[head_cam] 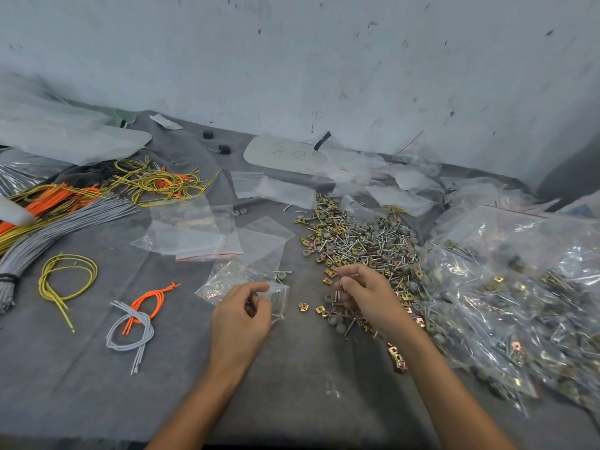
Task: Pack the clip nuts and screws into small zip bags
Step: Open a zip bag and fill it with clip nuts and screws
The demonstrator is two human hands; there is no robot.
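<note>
Just the one cam, strapped on my head, wide-angle, tilted forward and down so my left hand (242, 315) and right hand (367, 295) sit close, low in the middle; beyond my fingers (352, 270) it takes in the grey cloth (81, 384) right up to the wall (292, 60)

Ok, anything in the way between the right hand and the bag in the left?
Nothing visible blocks it. Between the right hand and the zip bag the left hand holds, only two clip nuts lie flat.
</note>
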